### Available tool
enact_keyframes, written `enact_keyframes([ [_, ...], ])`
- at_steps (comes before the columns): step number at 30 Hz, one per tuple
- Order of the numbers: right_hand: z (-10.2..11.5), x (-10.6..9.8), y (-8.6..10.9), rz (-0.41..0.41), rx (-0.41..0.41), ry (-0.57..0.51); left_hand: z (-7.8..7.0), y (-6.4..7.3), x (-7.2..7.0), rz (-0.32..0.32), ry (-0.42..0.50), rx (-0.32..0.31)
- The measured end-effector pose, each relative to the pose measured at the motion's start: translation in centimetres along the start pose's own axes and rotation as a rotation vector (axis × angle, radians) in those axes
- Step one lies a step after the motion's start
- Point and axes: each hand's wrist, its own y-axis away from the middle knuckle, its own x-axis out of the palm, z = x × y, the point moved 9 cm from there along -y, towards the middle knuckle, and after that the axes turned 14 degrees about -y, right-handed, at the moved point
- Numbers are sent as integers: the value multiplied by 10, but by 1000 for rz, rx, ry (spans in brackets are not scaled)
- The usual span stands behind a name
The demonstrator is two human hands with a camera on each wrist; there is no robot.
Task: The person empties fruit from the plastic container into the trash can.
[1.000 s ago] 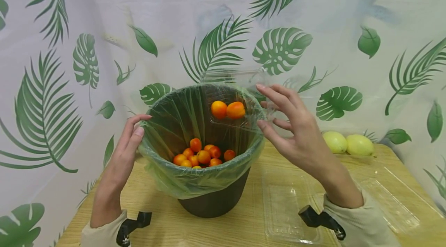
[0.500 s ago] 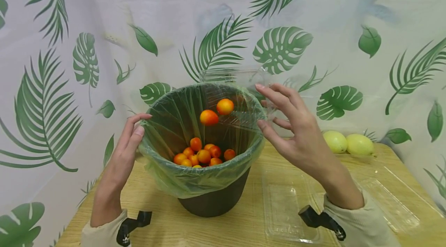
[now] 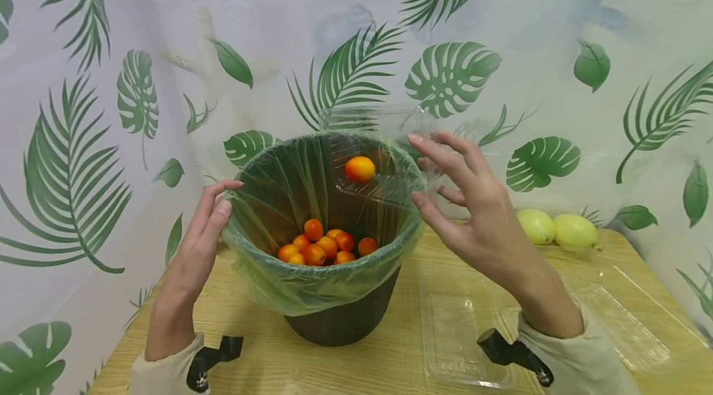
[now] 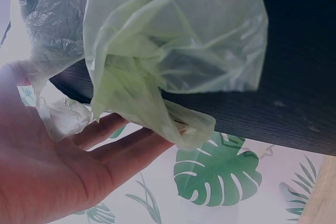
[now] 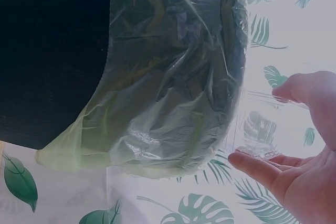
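My right hand (image 3: 473, 197) holds a clear plastic container (image 3: 370, 187) by its right end, the thumb below and fingers above. Tilted over the bin's mouth, this container has one orange-red fruit (image 3: 360, 169) in it. Below, in the dark bin (image 3: 345, 314) with its thin green liner (image 3: 301, 290), lies a heap of similar small fruits (image 3: 314, 254). My left hand (image 3: 197, 234) rests against the rim's left side, index fingertip on the edge. In the left wrist view, its other fingers (image 4: 139, 153) lie fairly straight beside the drooping liner.
More clear plastic containers (image 3: 468, 342) lie on the wooden table (image 3: 256, 358) right of the bin. Two pale yellow fruits (image 3: 576, 231) sit at the back right. A leaf-patterned curtain (image 3: 356, 5) stands close behind the table.
One of the two fruits in the tilted container has rolled off its left edge and dropped onto the heap in the bin. Both hands have stayed almost still.
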Motion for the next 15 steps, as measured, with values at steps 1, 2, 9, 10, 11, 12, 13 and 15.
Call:
enact_keyframes([
  [1, 1, 0, 0, -1, -6, 2, 0, 0, 0, 1, -1, -1],
  [2, 2, 0, 0, 0, -12, 5, 0, 0, 0, 1, -1, 0],
  [9, 5, 1, 0, 2, -29, 17, -1, 0, 0, 2, 2, 5],
  [10, 5, 1, 0, 1, -29, 18, -1, 0, 0, 3, 4, 5],
  [11, 5, 1, 0, 1, -28, 20, -1, 0, 0, 4, 6, 4],
  [12, 5, 1, 0, 1, -28, 21, 0, 0, 0, 5, 8, 4],
  [13, 5, 2, 0, 1, -28, 21, 0, 0, 0, 5, 8, 3],
  [15, 5, 2, 0, 1, -30, 25, 0, 0, 0, 5, 8, 1],
])
